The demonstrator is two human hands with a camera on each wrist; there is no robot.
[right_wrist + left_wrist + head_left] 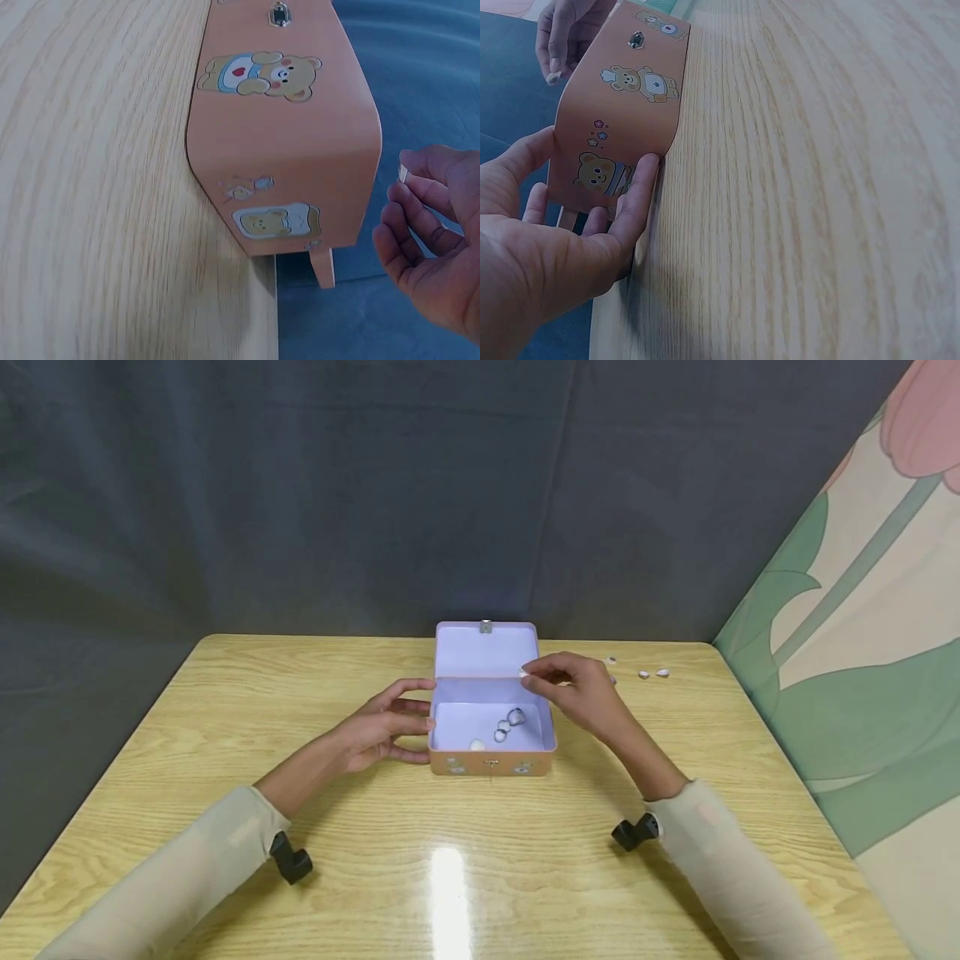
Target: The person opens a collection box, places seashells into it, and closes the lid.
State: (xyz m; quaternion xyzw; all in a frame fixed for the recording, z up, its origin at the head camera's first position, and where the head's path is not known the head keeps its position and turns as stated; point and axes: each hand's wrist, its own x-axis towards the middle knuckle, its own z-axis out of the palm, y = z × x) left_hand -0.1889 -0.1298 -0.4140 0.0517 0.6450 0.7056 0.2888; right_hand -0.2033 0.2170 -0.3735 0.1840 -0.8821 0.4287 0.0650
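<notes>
An orange tin box (491,763) with printed bears and a lilac inside stands on the table, its lid (486,649) raised at the back. Several small whitish shells (504,726) lie on its floor. Against the box's left side rests my left hand (378,727), fingers spread and fingertips touching the wall; the left wrist view shows this hand (570,232) beside a bear print. My right hand (573,689) pinches a small white shell (403,173) between thumb and fingertips, above the box's right back corner.
A few more small shells (662,672) lie on the wooden table (300,693) at the back right. Behind the table hangs a dark curtain (375,510); a flower-printed cloth (862,635) runs along the right side.
</notes>
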